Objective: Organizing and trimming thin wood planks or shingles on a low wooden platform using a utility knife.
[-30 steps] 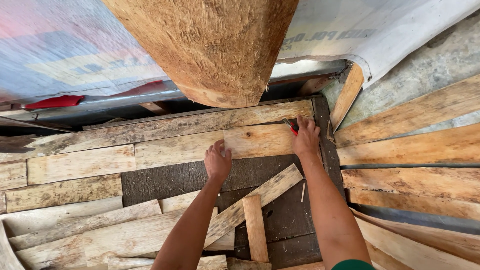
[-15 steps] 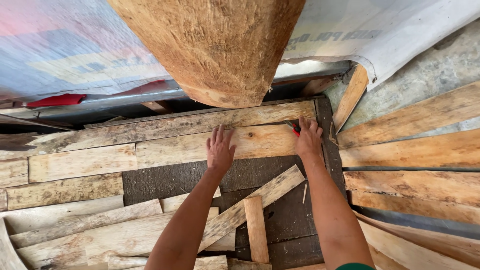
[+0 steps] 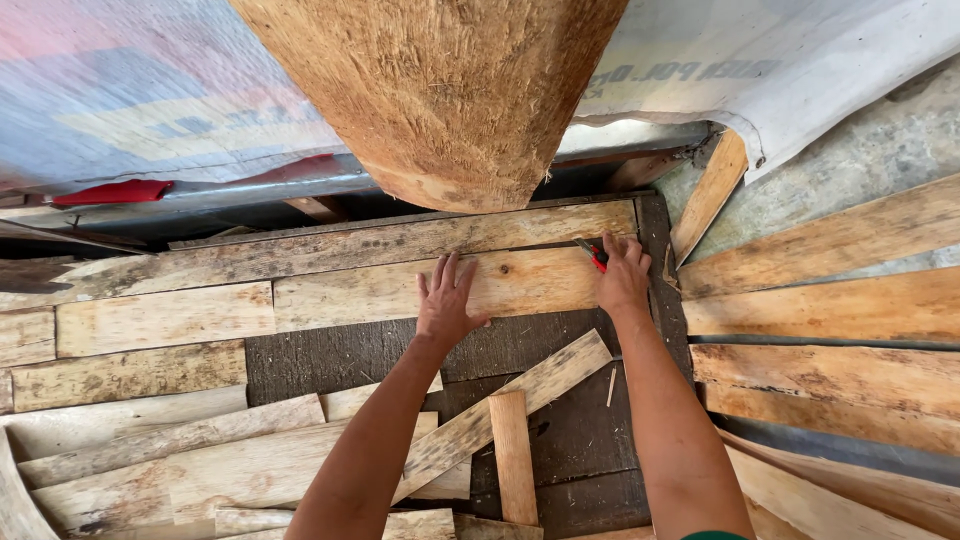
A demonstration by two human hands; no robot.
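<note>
We note two bare forearms, no sleeves reaching past the elbows — no gloves, rings or watch on the left hand [image 3: 445, 305] or the right hand [image 3: 624, 280]. At the bottom edge, by the right upper arm, we see a sliver of green cloth — likely a short sleeve.

L hand [image 3: 447, 303] flat, fingers spread; R hand [image 3: 624, 275] curled, gripping.

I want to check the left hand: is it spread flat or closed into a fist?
Spread flat. The left hand lies palm down on the pale plank, fingers apart and straight.
</note>
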